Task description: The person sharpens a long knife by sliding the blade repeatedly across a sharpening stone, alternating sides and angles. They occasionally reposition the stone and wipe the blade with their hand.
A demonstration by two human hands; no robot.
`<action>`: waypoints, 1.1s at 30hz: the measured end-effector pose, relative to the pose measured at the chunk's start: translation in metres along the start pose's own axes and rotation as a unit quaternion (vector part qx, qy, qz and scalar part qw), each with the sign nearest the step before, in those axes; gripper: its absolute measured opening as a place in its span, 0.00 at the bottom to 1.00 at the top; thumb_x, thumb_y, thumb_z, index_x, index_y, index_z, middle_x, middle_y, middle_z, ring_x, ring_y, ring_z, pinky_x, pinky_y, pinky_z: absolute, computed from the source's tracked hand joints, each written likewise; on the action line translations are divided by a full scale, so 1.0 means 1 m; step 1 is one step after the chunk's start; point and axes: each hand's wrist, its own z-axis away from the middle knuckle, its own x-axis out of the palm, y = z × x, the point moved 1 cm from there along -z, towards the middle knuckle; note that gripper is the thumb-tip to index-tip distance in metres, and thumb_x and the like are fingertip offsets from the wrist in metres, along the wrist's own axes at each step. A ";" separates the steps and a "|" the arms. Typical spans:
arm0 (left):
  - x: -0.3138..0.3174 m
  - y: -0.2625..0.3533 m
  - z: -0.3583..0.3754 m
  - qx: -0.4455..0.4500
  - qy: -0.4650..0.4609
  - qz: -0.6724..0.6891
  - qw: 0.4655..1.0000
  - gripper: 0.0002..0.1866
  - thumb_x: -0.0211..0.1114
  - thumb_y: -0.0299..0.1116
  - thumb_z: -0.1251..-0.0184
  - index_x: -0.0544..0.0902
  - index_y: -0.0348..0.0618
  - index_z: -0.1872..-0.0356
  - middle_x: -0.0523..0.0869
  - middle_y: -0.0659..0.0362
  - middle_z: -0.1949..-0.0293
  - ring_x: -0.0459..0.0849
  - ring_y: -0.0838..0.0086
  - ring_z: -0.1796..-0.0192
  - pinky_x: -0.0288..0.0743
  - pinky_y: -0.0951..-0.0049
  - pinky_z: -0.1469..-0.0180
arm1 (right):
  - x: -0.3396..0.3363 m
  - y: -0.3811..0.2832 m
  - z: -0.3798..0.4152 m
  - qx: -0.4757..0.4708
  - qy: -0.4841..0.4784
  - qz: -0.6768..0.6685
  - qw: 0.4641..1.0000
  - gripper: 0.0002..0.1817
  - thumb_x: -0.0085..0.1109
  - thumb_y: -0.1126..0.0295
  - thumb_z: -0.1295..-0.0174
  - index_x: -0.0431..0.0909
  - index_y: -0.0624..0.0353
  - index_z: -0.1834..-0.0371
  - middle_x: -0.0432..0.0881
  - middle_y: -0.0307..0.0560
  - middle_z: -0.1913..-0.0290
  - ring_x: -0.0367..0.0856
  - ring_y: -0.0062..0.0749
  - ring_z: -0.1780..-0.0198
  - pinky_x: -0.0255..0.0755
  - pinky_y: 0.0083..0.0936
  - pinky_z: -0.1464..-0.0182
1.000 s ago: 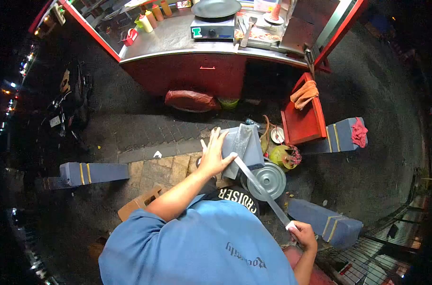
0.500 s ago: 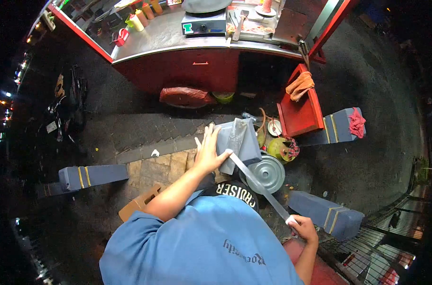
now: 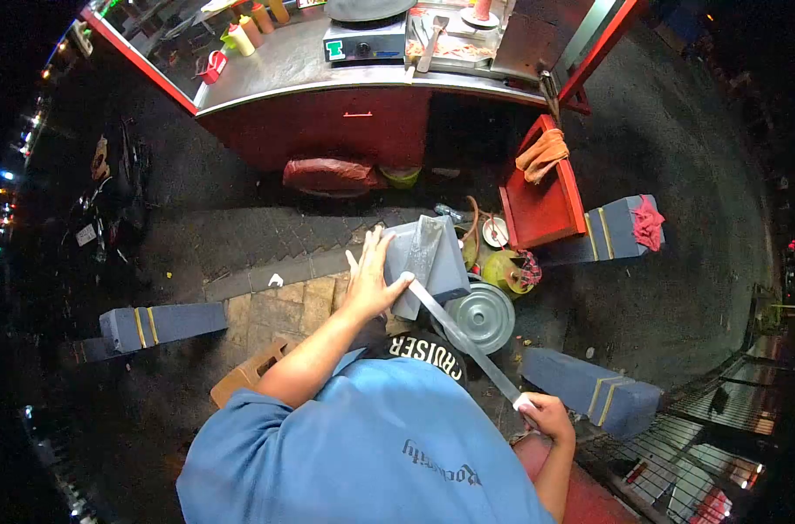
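Note:
My left hand (image 3: pixel 369 278) is open, fingers spread over the left edge of a grey block (image 3: pixel 452 266). Its thumb tip touches the upper end of a long, pale, flat strip (image 3: pixel 467 342) that looks like a blade. A wet-looking grey slab (image 3: pixel 424 247) lies across the block. From the thumb the strip slopes down to the right, where my right hand (image 3: pixel 550 416) is closed round its lower end, by a white part. Under the strip's middle sits a round grey lid (image 3: pixel 480 318).
Ahead stands a red food cart (image 3: pixel 327 131) with a griddle and bottles. At right are a red chair (image 3: pixel 546 205), a green gas cylinder (image 3: pixel 505 272) and grey benches (image 3: pixel 594 390). Another bench (image 3: pixel 166 326) and a cardboard box (image 3: pixel 251 371) are at left.
The whole view has shifted slightly, so the scene sits a little further left. Both hands keep nearly the same places on the strip and block.

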 end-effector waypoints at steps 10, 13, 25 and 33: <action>-0.011 -0.038 -0.109 -0.014 0.092 -0.058 0.994 0.57 0.75 0.59 0.41 0.53 0.52 0.16 0.48 0.45 0.14 0.44 0.49 0.13 0.32 0.24 0.21 | 0.056 -0.028 -0.064 -0.060 0.056 -0.044 0.996 0.16 0.66 0.74 0.31 0.85 0.62 0.41 0.86 0.38 0.69 0.80 0.18 0.77 0.74 0.22 0.74; -0.003 -0.013 -0.015 -0.011 0.005 0.005 1.000 0.55 0.78 0.51 0.45 0.57 0.55 0.17 0.50 0.44 0.14 0.43 0.47 0.13 0.28 0.25 0.21 | 0.010 0.008 -0.006 -0.031 0.009 -0.003 0.999 0.18 0.69 0.74 0.35 0.86 0.65 0.42 0.88 0.40 0.65 0.81 0.18 0.75 0.75 0.21 0.73; -0.015 -0.044 -0.122 0.006 0.106 -0.012 0.994 0.59 0.76 0.56 0.41 0.49 0.49 0.15 0.48 0.46 0.14 0.44 0.52 0.13 0.33 0.28 0.20 | 0.059 -0.038 -0.077 -0.068 0.063 -0.033 0.995 0.18 0.69 0.71 0.33 0.85 0.62 0.40 0.85 0.36 0.69 0.78 0.18 0.76 0.73 0.22 0.73; -0.006 -0.047 -0.066 0.050 0.039 0.052 0.997 0.55 0.76 0.52 0.40 0.55 0.52 0.16 0.51 0.45 0.15 0.43 0.49 0.13 0.30 0.29 0.20 | 0.019 -0.027 -0.046 -0.042 0.012 -0.004 0.999 0.14 0.64 0.72 0.31 0.86 0.64 0.44 0.83 0.37 0.70 0.79 0.19 0.76 0.73 0.22 0.74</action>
